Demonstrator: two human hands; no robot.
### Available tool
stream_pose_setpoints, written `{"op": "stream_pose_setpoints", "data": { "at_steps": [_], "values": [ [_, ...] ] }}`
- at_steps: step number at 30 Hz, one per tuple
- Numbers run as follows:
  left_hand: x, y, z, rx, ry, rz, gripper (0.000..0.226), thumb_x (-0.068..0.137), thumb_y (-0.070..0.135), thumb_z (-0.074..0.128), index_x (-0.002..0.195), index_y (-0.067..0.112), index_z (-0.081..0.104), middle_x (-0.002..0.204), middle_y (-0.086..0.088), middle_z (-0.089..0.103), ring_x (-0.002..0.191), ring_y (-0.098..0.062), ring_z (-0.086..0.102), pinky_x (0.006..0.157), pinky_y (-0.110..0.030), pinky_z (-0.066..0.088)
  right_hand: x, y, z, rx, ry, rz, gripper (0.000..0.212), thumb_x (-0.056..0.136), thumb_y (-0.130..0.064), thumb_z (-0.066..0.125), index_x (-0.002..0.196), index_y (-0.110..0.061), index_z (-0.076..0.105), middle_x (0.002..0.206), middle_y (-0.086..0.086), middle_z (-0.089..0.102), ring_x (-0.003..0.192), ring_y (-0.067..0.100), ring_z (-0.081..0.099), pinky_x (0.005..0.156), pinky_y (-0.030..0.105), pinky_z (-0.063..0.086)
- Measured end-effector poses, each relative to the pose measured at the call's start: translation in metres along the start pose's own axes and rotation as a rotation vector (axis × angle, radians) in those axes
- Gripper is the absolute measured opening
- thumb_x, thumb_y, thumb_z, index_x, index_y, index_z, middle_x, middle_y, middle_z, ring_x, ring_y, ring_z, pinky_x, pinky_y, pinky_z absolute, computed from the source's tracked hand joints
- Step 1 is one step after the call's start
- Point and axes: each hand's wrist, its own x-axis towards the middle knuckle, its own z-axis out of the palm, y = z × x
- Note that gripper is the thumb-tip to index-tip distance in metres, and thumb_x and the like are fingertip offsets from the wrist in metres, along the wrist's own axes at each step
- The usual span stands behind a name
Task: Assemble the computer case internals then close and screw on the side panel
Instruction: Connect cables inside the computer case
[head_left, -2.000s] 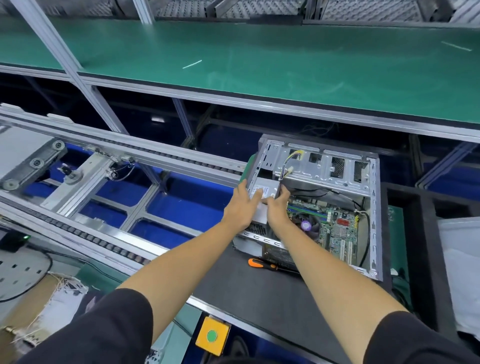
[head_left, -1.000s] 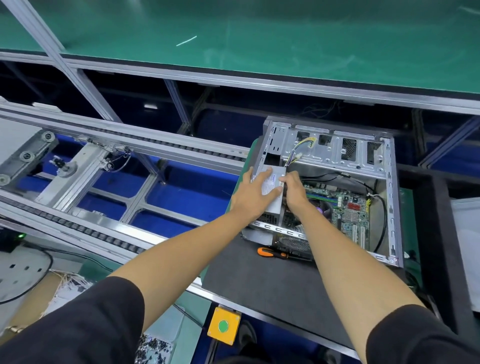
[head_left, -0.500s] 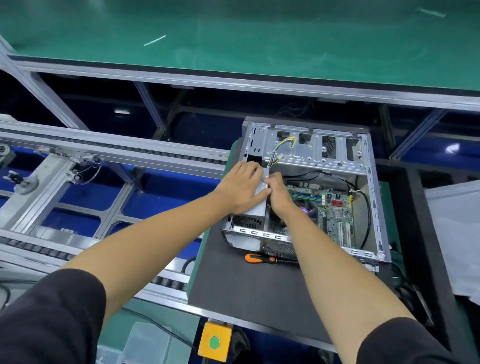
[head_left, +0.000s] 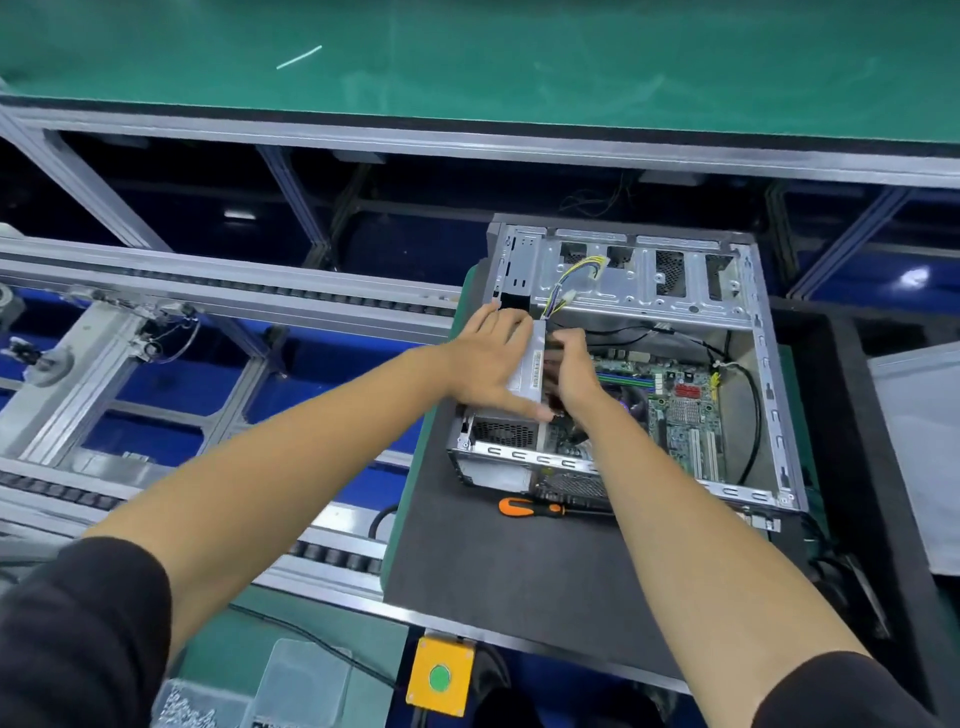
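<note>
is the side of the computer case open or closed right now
Open. The computer case lies on its side with no panel on top, so the motherboard and cables show inside.

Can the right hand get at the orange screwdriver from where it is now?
Probably yes. The screwdriver lies in the open on the dark mat just in front of the case, with nothing on it. The right hand is inside the case, so it would have to pull back first.
</note>
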Motion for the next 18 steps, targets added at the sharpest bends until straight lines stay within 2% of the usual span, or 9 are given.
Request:
{"op": "stream_pose_setpoints", "data": {
  "at_steps": [2,3,4,6,8,10,13,16,18],
  "values": [
    [0.001,-0.003,-0.011,0.028,-0.225,-0.008,0.155,0.053,0.104,0.047,0.157,0.002,-0.007,0.165,-0.02,-0.008,0.153,-0.034,-0.013,0.124,-0.048,-0.012,0.003,-0.003,-0.002,0.019,0.081,-0.025,0.042,0.091,-0.045,0.041,0.108,-0.01,0.054,0.102,0.012,0.059,0.089,0.025,0.054,0.084,0.043,0.044],
    [0.003,-0.004,-0.015,0.052,-0.276,-0.006,0.16,0.05,0.104,0.051,0.157,0.004,-0.013,0.165,-0.019,-0.012,0.153,-0.034,-0.016,0.125,-0.049,-0.01,0.005,-0.004,-0.003,-0.01,0.129,-0.088,0.03,0.092,-0.04,0.042,0.103,-0.014,0.053,0.106,0.013,0.058,0.093,0.027,0.053,0.088,0.047,0.045],
    [0.005,-0.004,-0.018,0.073,-0.294,-0.001,0.16,0.049,0.102,0.056,0.157,0.007,-0.014,0.164,-0.019,-0.01,0.152,-0.035,-0.014,0.125,-0.049,-0.007,0.005,-0.004,-0.005,-0.057,0.167,-0.152,0.016,0.095,-0.032,0.042,0.098,-0.019,0.051,0.107,0.014,0.059,0.095,0.029,0.054,0.092,0.052,0.045],
    [0.008,-0.004,-0.022,0.101,-0.27,0.021,0.154,0.051,0.098,0.061,0.158,0.012,-0.009,0.159,-0.017,0.003,0.149,-0.038,-0.002,0.124,-0.047,0.002,0.003,-0.003,-0.008,-0.21,0.22,-0.312,0.012,0.097,-0.024,0.039,0.094,-0.021,0.051,0.103,0.012,0.062,0.094,0.03,0.057,0.083,0.05,0.047],
    [0.007,-0.004,-0.023,0.112,-0.203,0.06,0.148,0.053,0.097,0.061,0.158,0.013,0.0,0.152,-0.017,0.015,0.144,-0.038,0.011,0.123,-0.046,0.009,0.004,-0.002,-0.013,-0.506,0.27,-0.544,0.015,0.093,-0.025,0.037,0.09,-0.02,0.051,0.09,0.002,0.059,0.085,0.023,0.053,0.067,0.039,0.04],
    [0.005,-0.005,-0.02,0.097,-0.127,0.108,0.141,0.055,0.096,0.061,0.155,0.011,0.009,0.147,-0.017,0.023,0.139,-0.037,0.019,0.122,-0.047,0.014,0.009,-0.01,-0.021,-0.952,0.323,-0.867,0.007,0.091,-0.025,0.041,0.087,-0.022,0.046,0.083,-0.005,0.054,0.082,0.019,0.046,0.064,0.035,0.034],
    [0.005,-0.005,-0.014,0.083,-0.083,0.145,0.137,0.058,0.093,0.062,0.155,0.01,0.013,0.144,-0.019,0.026,0.136,-0.036,0.023,0.121,-0.049,0.018,0.03,-0.034,-0.045,-1.536,0.111,-1.289,0.019,0.084,-0.025,0.054,0.101,-0.016,0.05,0.095,0.006,0.057,0.089,0.026,0.048,0.071,0.038,0.039],
    [0.006,-0.006,-0.01,0.13,-0.063,0.151,0.14,0.059,0.095,0.058,0.157,0.007,0.011,0.147,-0.021,0.025,0.138,-0.038,0.021,0.122,-0.049,0.018,0.049,-0.046,-0.073,-1.644,-0.029,-1.285,0.033,0.079,-0.02,0.064,0.108,-0.01,0.053,0.105,0.011,0.054,0.095,0.032,0.05,0.076,0.043,0.045],
    [0.006,-0.008,-0.01,0.168,-0.066,0.155,0.142,0.059,0.098,0.052,0.158,0.006,0.008,0.148,-0.022,0.024,0.138,-0.038,0.022,0.121,-0.048,0.018,0.05,-0.041,-0.075,-1.281,0.028,-1.077,0.033,0.078,-0.017,0.066,0.108,-0.015,0.053,0.101,0.002,0.052,0.093,0.025,0.05,0.074,0.039,0.047]
  ]
}}
